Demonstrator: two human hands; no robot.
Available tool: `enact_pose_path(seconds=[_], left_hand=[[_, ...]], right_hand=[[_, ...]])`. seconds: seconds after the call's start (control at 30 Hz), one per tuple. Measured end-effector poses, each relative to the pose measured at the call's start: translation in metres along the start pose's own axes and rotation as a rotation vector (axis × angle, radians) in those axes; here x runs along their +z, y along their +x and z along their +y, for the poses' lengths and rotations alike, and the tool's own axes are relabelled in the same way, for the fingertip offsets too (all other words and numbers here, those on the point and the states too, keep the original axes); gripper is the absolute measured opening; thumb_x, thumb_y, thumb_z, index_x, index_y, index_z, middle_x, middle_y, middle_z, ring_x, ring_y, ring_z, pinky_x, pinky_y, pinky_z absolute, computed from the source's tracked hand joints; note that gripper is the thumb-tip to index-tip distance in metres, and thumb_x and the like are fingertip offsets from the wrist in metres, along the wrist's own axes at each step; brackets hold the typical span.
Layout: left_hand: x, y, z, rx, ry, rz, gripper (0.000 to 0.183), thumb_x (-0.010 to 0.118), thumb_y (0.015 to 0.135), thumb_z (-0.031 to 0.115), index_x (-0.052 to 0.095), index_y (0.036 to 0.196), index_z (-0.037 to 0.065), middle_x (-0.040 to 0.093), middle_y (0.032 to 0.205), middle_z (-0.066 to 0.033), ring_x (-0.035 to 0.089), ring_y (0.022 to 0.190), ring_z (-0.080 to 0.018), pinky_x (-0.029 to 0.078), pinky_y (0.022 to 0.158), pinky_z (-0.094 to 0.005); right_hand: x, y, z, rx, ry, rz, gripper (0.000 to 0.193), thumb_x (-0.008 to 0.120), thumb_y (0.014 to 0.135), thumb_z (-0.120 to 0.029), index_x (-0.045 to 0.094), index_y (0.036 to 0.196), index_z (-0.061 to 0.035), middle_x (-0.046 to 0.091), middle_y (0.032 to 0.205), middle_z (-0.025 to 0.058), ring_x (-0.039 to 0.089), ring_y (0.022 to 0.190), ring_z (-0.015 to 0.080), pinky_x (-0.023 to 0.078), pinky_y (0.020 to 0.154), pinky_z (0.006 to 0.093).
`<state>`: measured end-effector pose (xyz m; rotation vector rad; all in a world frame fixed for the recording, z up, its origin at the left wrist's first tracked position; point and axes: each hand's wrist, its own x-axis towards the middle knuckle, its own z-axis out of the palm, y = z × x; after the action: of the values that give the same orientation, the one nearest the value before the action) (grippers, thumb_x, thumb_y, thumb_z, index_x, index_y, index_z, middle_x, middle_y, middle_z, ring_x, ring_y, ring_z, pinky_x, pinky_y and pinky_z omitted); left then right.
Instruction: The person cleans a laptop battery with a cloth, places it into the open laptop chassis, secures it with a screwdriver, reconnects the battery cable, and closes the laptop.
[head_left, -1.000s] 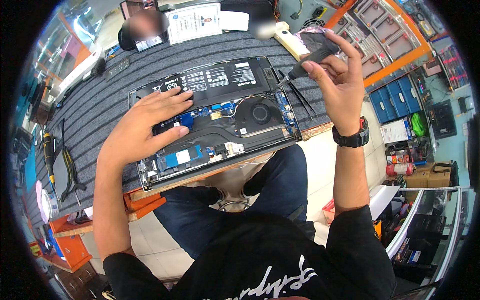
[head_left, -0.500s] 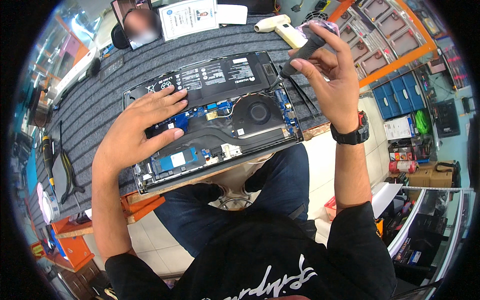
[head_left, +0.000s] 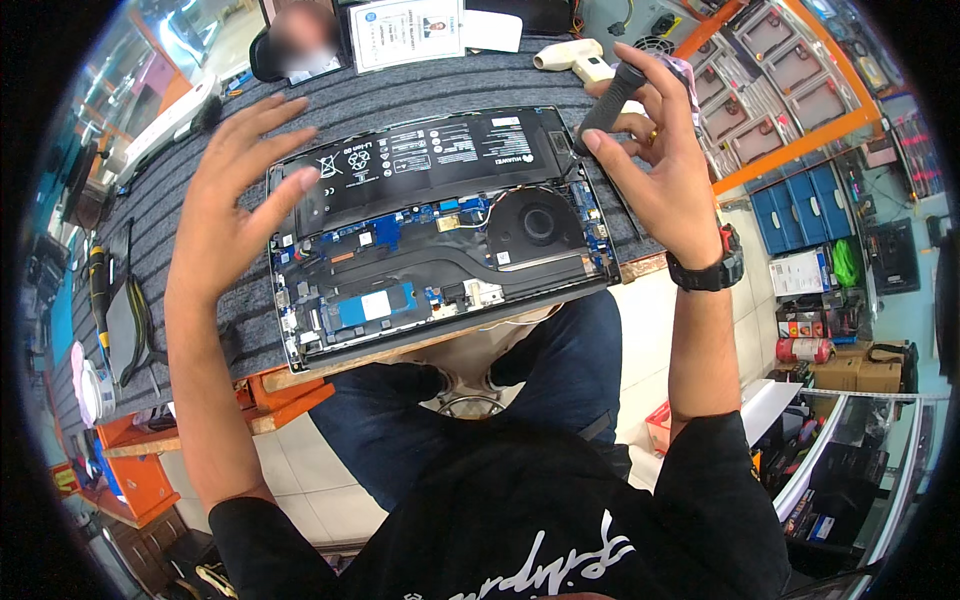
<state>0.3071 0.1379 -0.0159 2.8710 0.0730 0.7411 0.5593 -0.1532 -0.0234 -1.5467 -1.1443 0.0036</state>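
An opened laptop base (head_left: 400,258) lies on the grey ribbed mat with its insides facing up. Its long black battery (head_left: 420,160) runs along the far side; a round fan (head_left: 537,226) sits on the right, and a blue circuit board shows between them. My right hand (head_left: 660,150) grips a dark-handled screwdriver (head_left: 610,98), tilted, its tip down by the laptop's right side near the battery's end. Whether the tip touches a screw is too small to tell. Over the laptop's left end my left hand (head_left: 240,190) is raised, fingers spread, holding nothing.
A grey mat (head_left: 400,90) covers the bench. A cream heat gun (head_left: 575,60) and an orange-framed tray (head_left: 770,90) stand at the far right. Pliers (head_left: 135,330) and a yellow-black screwdriver (head_left: 98,290) lie on the left. A framed certificate (head_left: 408,35) stands at the back.
My left hand has lifted off the laptop and moved left, uncovering the board and battery's left part. The right hand keeps the screwdriver, now more upright near the same corner. The whole view has shifted slightly.
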Motion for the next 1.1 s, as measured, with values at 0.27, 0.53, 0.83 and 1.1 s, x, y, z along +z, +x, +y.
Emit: enact_pose_path(seconds=[0.27,0.53,0.83,1.1], left_hand=[[-0.011,-0.002,-0.019,-0.088,0.005,0.087,0.031,0.071,0.094,0.019,0.073,0.120,0.003,0.067,0.136,-0.0124,0.056,0.136,-0.0314,0.040,0.115,-0.0421],[-0.009,-0.006,-0.029,-0.065,-0.018,0.168,0.030,0.074,0.094,0.024,0.075,0.114,0.003,0.070,0.128,-0.0111,0.060,0.127,-0.0303,0.045,0.110,-0.0416],[-0.009,-0.007,-0.034,-0.040,0.009,0.151,0.028,0.072,0.095,0.022,0.075,0.116,0.004,0.070,0.129,-0.0114,0.061,0.127,-0.0291,0.045,0.109,-0.0400],[-0.006,-0.007,-0.032,-0.043,0.001,0.132,0.029,0.072,0.095,0.022,0.075,0.116,0.003,0.070,0.129,-0.0115,0.061,0.128,-0.0293,0.044,0.110,-0.0404]], right_hand=[[0.006,0.003,0.006,-0.142,-0.144,-0.019,0.077,0.080,0.087,-0.001,0.044,0.153,-0.0176,0.067,0.104,0.0100,0.070,0.094,0.0154,0.058,0.074,0.0287],[0.004,0.000,0.005,-0.153,-0.144,-0.083,0.083,0.079,0.087,0.000,0.035,0.156,-0.0154,0.072,0.111,0.0153,0.071,0.104,0.0173,0.058,0.085,0.0307],[0.011,-0.003,0.002,0.015,-0.032,-0.015,0.087,0.087,0.082,-0.005,0.038,0.154,-0.0138,0.060,0.082,0.0030,0.063,0.072,0.0103,0.053,0.068,0.0242],[0.003,-0.004,0.004,-0.013,-0.101,-0.092,0.091,0.083,0.085,-0.003,0.027,0.157,-0.0131,0.072,0.095,0.0097,0.071,0.088,0.0162,0.057,0.081,0.0302]])
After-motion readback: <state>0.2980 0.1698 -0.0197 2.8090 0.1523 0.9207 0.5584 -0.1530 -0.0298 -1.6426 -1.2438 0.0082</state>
